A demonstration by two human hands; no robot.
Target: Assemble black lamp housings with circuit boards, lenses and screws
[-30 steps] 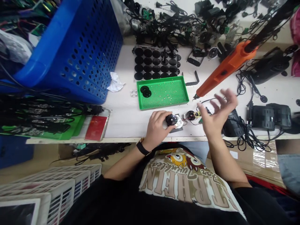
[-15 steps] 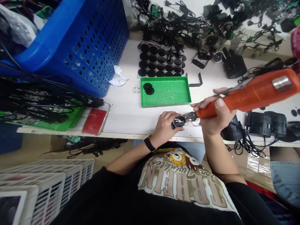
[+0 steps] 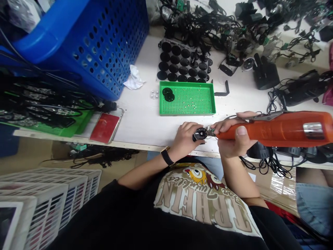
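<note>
Since a moment ago, my right hand point(image 3: 235, 134) has swung the orange electric screwdriver point(image 3: 281, 129) in, its tip right by the small black round part point(image 3: 201, 133) gripped in my left hand point(image 3: 185, 137). Both hands are close together, near the table's point(image 3: 140, 119) front edge. From them, the green tray point(image 3: 187, 113) sits at twelve o'clock, the blue basket point(image 3: 104, 45) at ten.

A blue perforated crate point(image 3: 99, 45) stands on the white counter point(image 3: 140, 118), a crumpled tissue point(image 3: 134, 78) just beside it. A green tray point(image 3: 161, 100) is set against a sheet of black discs point(image 3: 177, 62); tangled black cables point(image 3: 197, 31) are heaped beyond.
</note>
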